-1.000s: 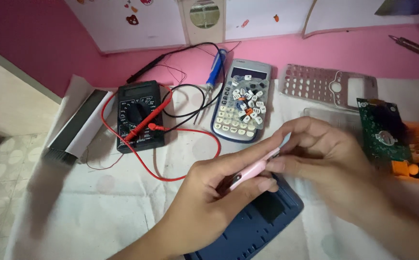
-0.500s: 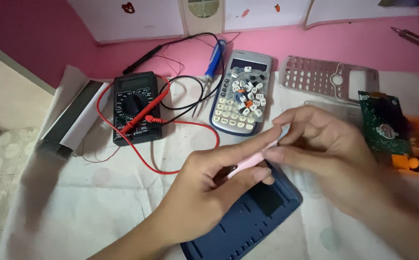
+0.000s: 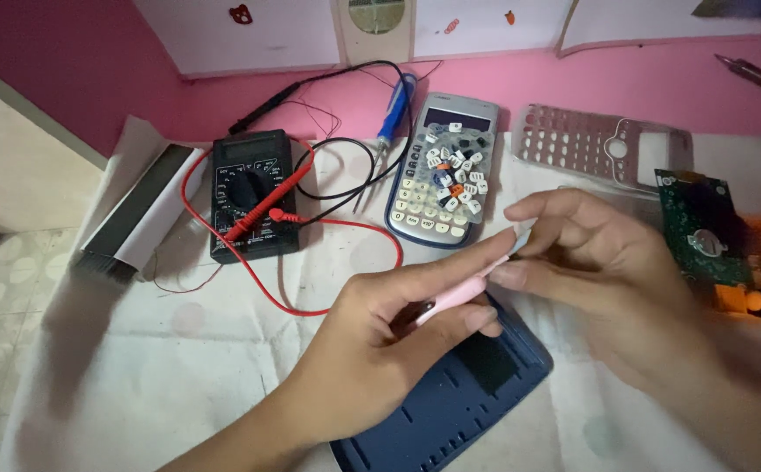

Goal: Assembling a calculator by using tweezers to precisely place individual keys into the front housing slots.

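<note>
Near the middle of the frame, the left hand (image 3: 372, 350) held a slim pink pen-shaped tool (image 3: 455, 295) pinched between thumb and curled fingers. The tool's long axis ran from lower left to upper right, its tip pointing up toward the right hand (image 3: 608, 262). The right hand's thumb and forefinger were closed together right at that tip, apparently grasping a small pale piece; what exactly sat between them was too small to tell. So the tool's working end lay just left of and touching the right fingertips, and both hands met at that one point, the left carrying the shaft, the right nearer the tip.

Directly beneath the hands, at lower centre, lay a dark blue plastic back shell (image 3: 450, 398) with ribbed inner compartments, partly covered by the left hand. Above the hands, at upper centre, a grey opened calculator (image 3: 437, 175) lay with loose white key caps scattered on it. To its right rested a pink-grey perforated keypad faceplate (image 3: 599, 144), and at the right edge a green circuit board (image 3: 704, 232). At upper left sat a black multimeter (image 3: 249, 192) with red and black probe leads looping across the white cloth (image 3: 136, 367). A blue-handled screwdriver (image 3: 395, 109) lay between multimeter and calculator.
</note>
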